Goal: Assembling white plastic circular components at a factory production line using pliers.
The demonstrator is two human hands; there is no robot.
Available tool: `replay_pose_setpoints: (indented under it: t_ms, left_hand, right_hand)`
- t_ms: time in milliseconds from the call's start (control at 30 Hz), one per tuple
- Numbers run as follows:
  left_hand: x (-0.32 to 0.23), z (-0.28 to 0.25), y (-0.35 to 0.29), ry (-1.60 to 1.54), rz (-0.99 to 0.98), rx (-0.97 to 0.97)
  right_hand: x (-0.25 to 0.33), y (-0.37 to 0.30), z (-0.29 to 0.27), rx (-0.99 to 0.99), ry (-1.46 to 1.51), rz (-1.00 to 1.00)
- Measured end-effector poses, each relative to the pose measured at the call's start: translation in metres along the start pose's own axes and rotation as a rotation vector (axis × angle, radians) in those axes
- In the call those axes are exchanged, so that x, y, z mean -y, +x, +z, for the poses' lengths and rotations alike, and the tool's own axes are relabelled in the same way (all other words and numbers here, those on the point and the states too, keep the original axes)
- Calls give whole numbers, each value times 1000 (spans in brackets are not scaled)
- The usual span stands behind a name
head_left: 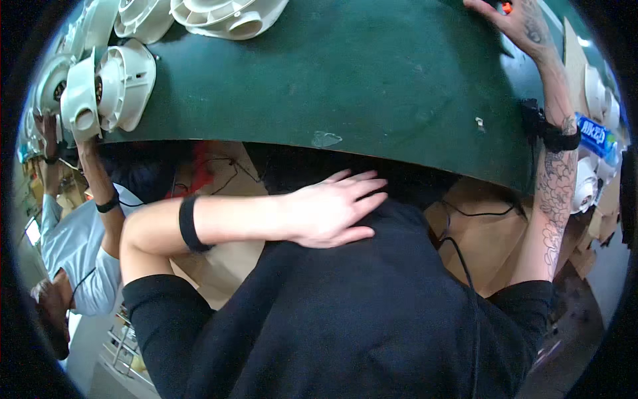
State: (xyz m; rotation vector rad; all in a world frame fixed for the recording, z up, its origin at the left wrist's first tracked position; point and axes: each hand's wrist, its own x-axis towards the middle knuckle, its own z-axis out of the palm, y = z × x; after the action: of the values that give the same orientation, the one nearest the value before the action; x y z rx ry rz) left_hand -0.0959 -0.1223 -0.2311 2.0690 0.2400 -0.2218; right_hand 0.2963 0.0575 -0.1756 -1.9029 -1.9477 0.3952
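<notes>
label [595, 136], white-lettered, left hand [337, 211] spread over shirt [372, 312], right hand [523, 28] by orange object [507, 8], grip unclear

Far right, and there's lettering! | bold white characters | printed on a blue-and-white package [596, 137] | line running aslant (near the view's curved edge)

The green-topped table [319, 80] is marked near its front edge; grey floor [94, 382] and a metal frame [125, 347] show at lower left
</notes>
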Motion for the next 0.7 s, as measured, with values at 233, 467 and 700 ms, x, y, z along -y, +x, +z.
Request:
replay_pose_setpoints:
  t_ms: [233, 467, 700]
  left_hand:
    - [1, 10, -9, -292, 69, 86]
    - [14, -11, -54, -505, -411, -548]
    - [131, 150, -215, 178, -859, -410]
  right_hand:
    - [34, -90, -51, -3, -63, 116]
    - [134, -118, -19, 114, 58, 12]
    - [7, -44, -33, 77, 90, -72]
